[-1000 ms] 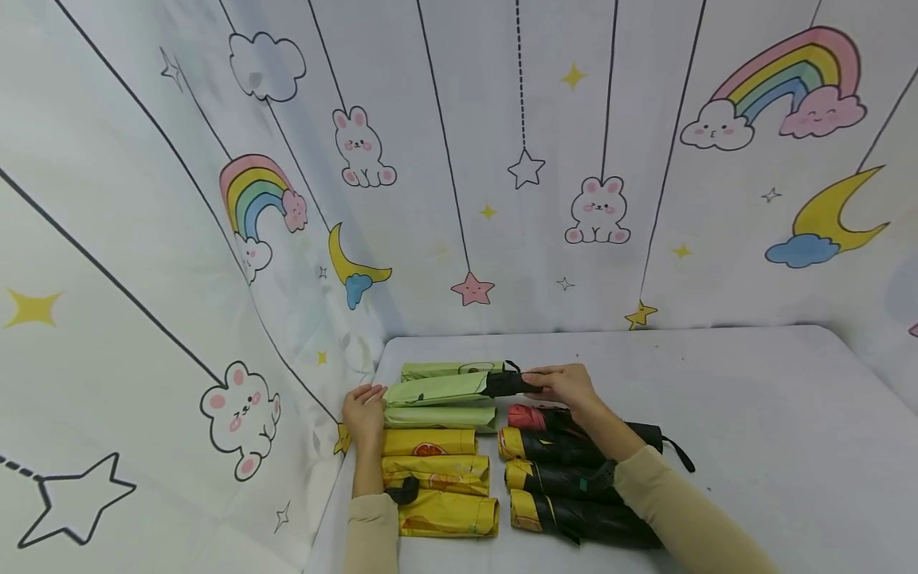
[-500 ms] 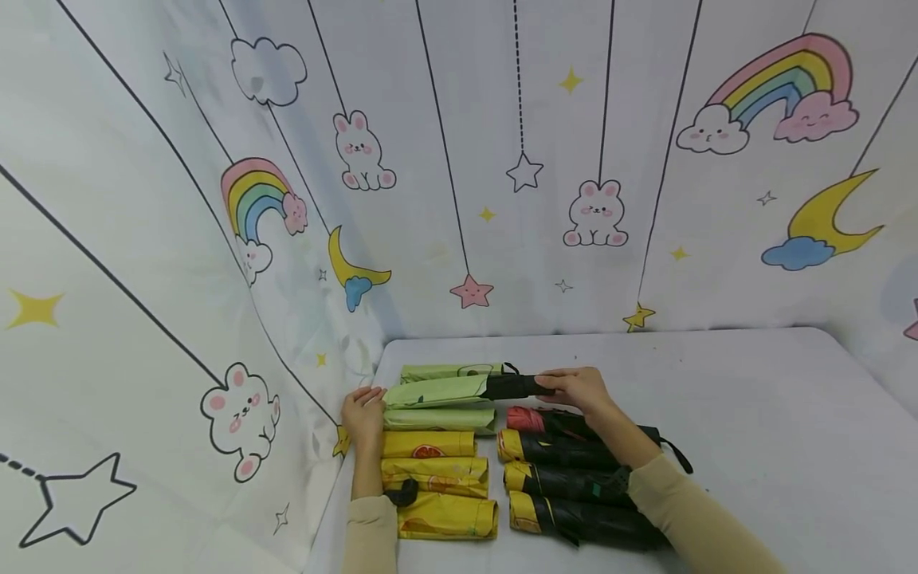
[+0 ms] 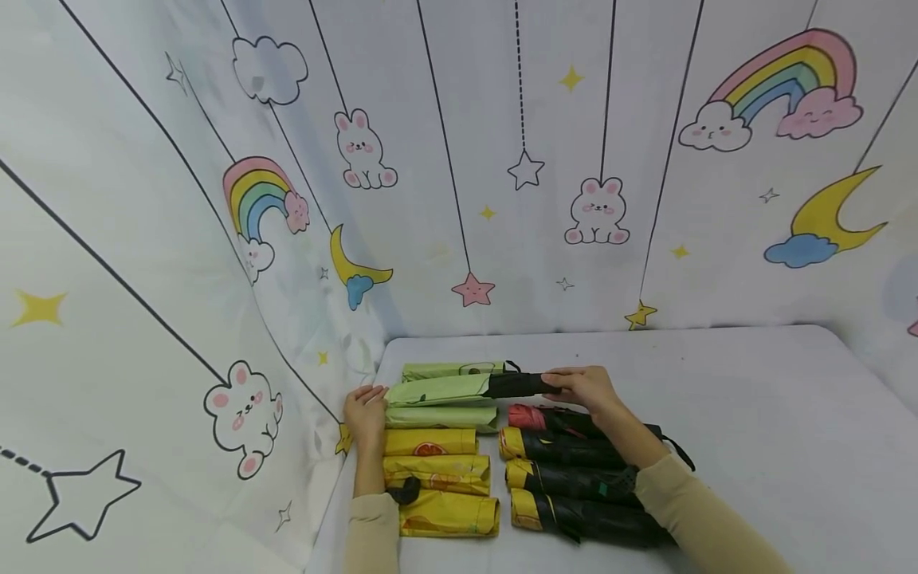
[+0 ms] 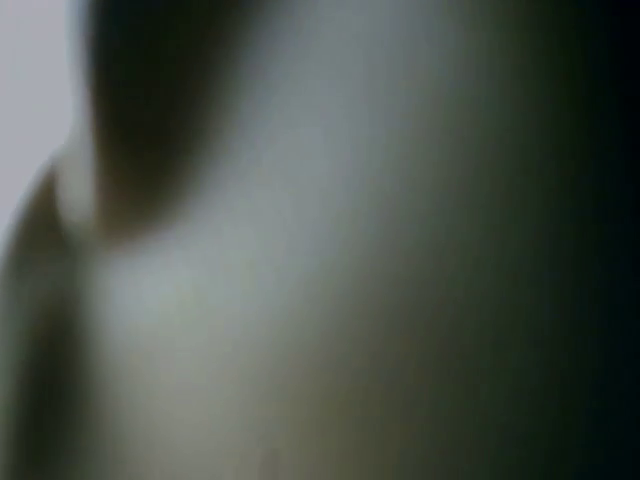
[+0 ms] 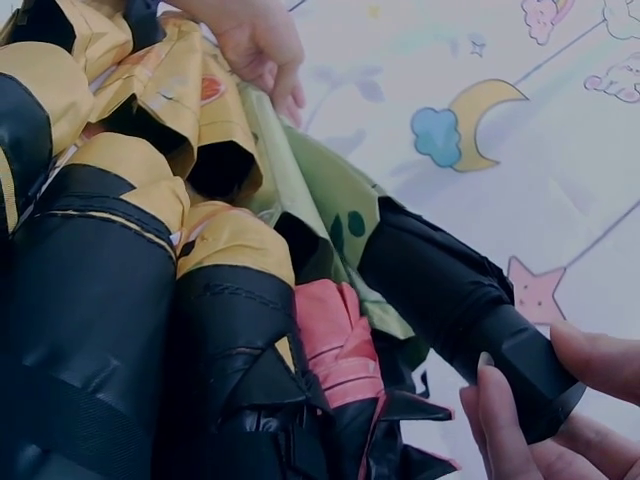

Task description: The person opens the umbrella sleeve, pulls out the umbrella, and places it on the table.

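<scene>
A black folded umbrella (image 3: 518, 385) sticks out of the right end of a light green sleeve (image 3: 436, 390), slightly raised over the other green sleeves. My right hand (image 3: 588, 391) pinches the umbrella's black handle (image 5: 530, 375) between thumb and fingers, as the right wrist view shows. At the sleeve's far left end, my left hand (image 3: 366, 414) grips the green fabric; in the right wrist view its fingers curl down on that end. One green sleeve (image 3: 448, 370) lies behind the held one, another (image 3: 441, 417) in front. The left wrist view is too blurred to read.
Several yellow sleeves (image 3: 437, 475) lie in a column under the left forearm. Right of them are several rolled black umbrellas with yellow ends (image 3: 559, 482), and one with a red end (image 3: 527, 417), partly hidden by the right arm. White table (image 3: 753, 399) extends right; a printed curtain (image 3: 531, 263) stands behind.
My right hand has moved a little to the right with the handle, and more of the black umbrella shows outside the green sleeve. The left hand has stayed in place.
</scene>
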{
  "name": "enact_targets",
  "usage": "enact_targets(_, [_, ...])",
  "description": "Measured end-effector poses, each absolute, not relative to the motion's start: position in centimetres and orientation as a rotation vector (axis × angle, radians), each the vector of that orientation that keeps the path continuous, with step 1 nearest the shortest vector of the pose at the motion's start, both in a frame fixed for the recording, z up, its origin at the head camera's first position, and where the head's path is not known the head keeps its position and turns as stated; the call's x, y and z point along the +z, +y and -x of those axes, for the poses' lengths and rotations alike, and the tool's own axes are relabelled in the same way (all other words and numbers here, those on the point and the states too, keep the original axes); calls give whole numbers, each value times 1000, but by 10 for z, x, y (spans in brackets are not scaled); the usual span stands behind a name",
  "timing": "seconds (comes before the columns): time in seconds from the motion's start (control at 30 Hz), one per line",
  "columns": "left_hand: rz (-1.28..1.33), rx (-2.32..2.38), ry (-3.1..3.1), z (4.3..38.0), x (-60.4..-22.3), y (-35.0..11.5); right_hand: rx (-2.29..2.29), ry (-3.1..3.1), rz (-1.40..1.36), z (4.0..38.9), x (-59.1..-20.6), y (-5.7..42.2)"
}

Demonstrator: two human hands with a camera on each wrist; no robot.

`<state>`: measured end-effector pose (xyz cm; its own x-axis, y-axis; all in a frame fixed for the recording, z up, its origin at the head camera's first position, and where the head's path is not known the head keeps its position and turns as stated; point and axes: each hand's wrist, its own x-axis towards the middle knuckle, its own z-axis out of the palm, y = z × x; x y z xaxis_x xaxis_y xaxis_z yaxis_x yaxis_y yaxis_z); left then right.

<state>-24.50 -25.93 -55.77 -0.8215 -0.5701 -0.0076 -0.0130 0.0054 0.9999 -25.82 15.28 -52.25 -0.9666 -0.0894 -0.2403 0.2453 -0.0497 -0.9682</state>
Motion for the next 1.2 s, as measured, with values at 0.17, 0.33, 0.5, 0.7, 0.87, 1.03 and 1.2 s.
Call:
enact_targets(0.17, [-600, -1888, -1873, 246, -560, -261, -2089, 2007, -149, 256, -524, 157])
enact_targets(0.33, [-590, -1910, -1850, 245, -559, -262, -2100, 2006, -146, 254, -525, 162])
enact_targets(0.5, [-576, -1899, -1852, 243, -557, -262, -2131, 1976, -150, 255, -525, 166])
enact_targets(0.7, [-590, -1904, -1846, 243, -557, -261, -2151, 1957, -136, 254, -523, 171])
enact_targets(0.87, [-590, -1929, -1823, 243, -559, -263, -2160, 1950, -166, 252, -522, 174])
enact_targets(1.03, [-580, -1943, -1811, 243, -560, -264, -2174, 1938, -167, 249, -521, 179])
enact_targets(1.2, [-586, -1943, -1813, 243, -560, -264, -2183, 1932, -154, 246, -521, 184])
